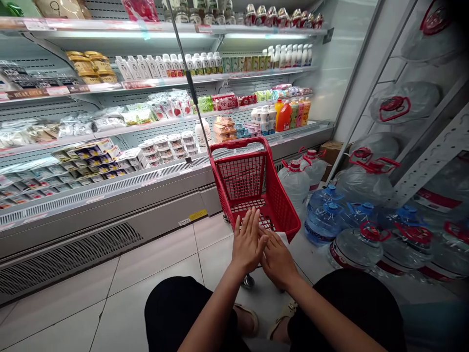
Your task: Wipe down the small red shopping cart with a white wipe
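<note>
My left hand (249,244) is in front of a small red shopping cart (240,176), its fingers stretched out and close together. It overlaps my right hand (277,256), whose fingertips are partly hidden behind it. A white tissue (283,238) shows along the far side of my right hand, which seems to have hold of it; most of the sheet is covered. Both hands are at the cart's near end, and whether they touch its rim I cannot tell. The cart has mesh walls, and a thin dark pole (190,88) rises from its left side.
A refrigerated shelf unit (176,193) of cups, bottles and packets runs behind the cart. Large water bottles with red handles (357,247) and blue jugs (322,220) crowd the right side. Pale floor tiles (146,274) spread to the left. My knees frame the cart's near end.
</note>
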Demonstrator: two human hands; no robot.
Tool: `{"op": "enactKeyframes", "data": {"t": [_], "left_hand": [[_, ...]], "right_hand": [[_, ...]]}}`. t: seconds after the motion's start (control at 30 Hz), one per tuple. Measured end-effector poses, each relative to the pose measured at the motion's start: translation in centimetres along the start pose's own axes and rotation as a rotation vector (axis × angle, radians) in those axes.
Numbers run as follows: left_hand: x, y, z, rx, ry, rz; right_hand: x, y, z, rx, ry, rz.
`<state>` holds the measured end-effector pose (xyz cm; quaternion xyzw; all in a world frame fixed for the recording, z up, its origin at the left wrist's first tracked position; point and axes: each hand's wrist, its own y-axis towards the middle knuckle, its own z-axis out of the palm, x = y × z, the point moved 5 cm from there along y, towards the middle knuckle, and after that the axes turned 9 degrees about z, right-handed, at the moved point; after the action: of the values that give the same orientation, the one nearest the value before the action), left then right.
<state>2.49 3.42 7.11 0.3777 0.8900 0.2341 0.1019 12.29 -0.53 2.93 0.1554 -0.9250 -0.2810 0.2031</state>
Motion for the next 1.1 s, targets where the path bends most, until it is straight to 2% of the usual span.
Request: {"op": "enactKeyframes", "data": {"t": [0.07, 0.13, 0.23, 0.3, 0.37, 0.43, 0.57, 0.63, 0.7, 0.8, 0.97, 1.03, 1.1], "left_hand": [[-0.7, 0.3, 0.1, 0.027, -0.033, 0.067], [0.1, 0.9, 0.2, 0.057, -0.041, 0.101], [3.4, 2.2, 0.3, 0.097, 0.002, 0.076], [5.5, 3.1, 0.6, 0.120, 0.044, 0.073], [6.4, 3.7, 1.1, 0.106, 0.078, 0.080], [6.1, 4.1, 1.8, 0.058, 0.093, 0.055], [3.7, 4.1, 3.1, -0.043, 0.082, -0.042], [2.7, 3.9, 3.2, -0.070, 0.075, -0.058], [2.1, 3.5, 2.9, -0.075, 0.071, -0.051], [1.0, 2.7, 2.0, -0.055, 0.062, -0.009], [-1.1, 1.6, 1.0, 0.006, 0.031, 0.083], [-1.0, 1.5, 0.5, 0.030, 0.027, 0.162], [0.3, 1.8, -0.3, 0.026, 0.051, 0.186]], "right_hand": [[-1.6, -0.7, -0.9, 0.013, 0.010, 0.013], [-3.8, -1.3, -2.1, 0.048, 0.007, 0.030], [-7.8, -1.6, -3.9, 0.079, -0.011, 0.113], [-10.3, -1.4, -4.8, 0.051, -0.028, 0.198], [-11.6, -1.0, -5.0, -0.006, -0.041, 0.277], [-11.3, -0.5, -4.5, -0.051, -0.046, 0.314], [-6.6, 0.4, -2.5, -0.047, -0.038, 0.220], [-4.7, 0.3, -1.9, -0.049, -0.045, 0.181], [-4.2, -0.4, -2.0, -0.048, -0.061, 0.151], [-6.1, -1.9, -2.9, -0.033, -0.074, 0.121], [-11.3, -3.7, -5.5, -0.055, -0.034, 0.191], [-13.1, -3.9, -6.3, -0.068, -0.030, 0.241], [-14.8, -4.1, -6.9, -0.081, -0.030, 0.318]]}}
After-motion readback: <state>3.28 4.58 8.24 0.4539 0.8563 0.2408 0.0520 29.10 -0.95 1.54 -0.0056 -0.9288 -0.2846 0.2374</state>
